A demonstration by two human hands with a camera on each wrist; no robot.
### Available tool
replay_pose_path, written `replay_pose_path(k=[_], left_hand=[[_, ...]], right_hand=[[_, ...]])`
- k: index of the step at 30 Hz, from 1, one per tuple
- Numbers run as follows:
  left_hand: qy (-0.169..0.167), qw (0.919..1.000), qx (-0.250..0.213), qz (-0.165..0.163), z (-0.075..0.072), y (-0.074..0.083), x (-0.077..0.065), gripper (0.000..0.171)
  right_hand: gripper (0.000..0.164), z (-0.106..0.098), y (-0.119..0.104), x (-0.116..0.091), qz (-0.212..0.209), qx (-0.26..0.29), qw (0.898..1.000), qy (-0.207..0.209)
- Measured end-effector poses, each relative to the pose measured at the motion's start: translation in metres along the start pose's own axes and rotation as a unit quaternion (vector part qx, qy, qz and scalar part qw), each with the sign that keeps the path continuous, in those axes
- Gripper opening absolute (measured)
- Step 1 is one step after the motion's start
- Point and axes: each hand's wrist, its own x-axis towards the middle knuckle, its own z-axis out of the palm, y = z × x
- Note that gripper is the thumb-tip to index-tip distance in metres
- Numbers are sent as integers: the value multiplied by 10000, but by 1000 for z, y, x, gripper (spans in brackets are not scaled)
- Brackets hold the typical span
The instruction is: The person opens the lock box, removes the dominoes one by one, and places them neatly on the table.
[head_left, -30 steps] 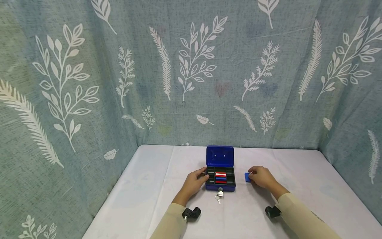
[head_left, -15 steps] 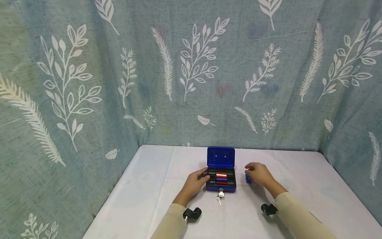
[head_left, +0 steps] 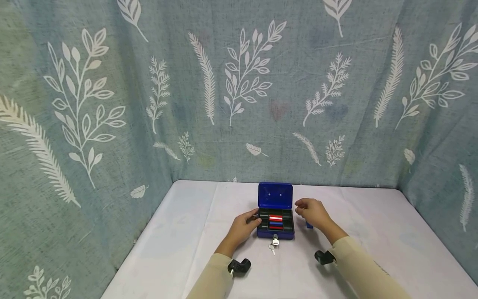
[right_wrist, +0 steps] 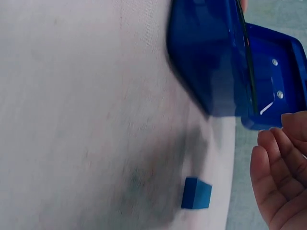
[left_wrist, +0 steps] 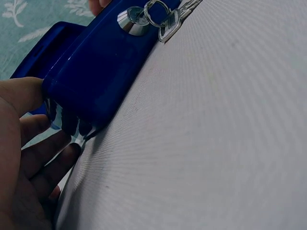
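A blue metal cash box [head_left: 276, 235] stands on the table with its lid [head_left: 275, 195] raised and keys [head_left: 272, 248] hanging from its front lock. Red, white and blue pieces [head_left: 276, 223] lie in the middle of its black tray. At the box's left side, my left hand [head_left: 242, 229] holds its edge, thumb at the rim and fingers along the outer wall. My right hand [head_left: 314, 212] is raised just right of the lid, fingers loosely bent, with nothing visible between them. Below it a small blue block [right_wrist: 195, 193] stands on the table, mostly covered by the hand in the head view.
A white cloth covers the table [head_left: 186, 232]. Behind and at both sides hangs a blue-grey curtain [head_left: 276, 91] with white leaf prints, close to the table's back edge. A black wrist camera [head_left: 239, 265] sits on each forearm.
My right hand has risen from the blue block and moved left and away from me, towards the lid. The block stays on the table. My left hand keeps its place at the box.
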Motion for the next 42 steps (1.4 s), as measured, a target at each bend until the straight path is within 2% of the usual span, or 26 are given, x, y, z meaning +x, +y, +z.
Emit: replay_pose_path(k=[8,15,22,32,42], left_hand=[[4,10000,50,-2,0,1,0,51],[14,10000,10,-56,0,1,0,50],[31,9999,28,98,0,2,-1,50],[99,9999,22,109,0,4,-1,49],[-11,9998,-160,-109,1,2,0,50]], right_hand=[[20,7,-12,1,-203,139,9997,64],[21,15,-22,4,-160,87,9998,-115],[18,20,-29,4,-401,30,9991,-107],[17,28,-35,7,-421,135,9989,-179],[17,36,-39,6,-431,59,9987,-274]])
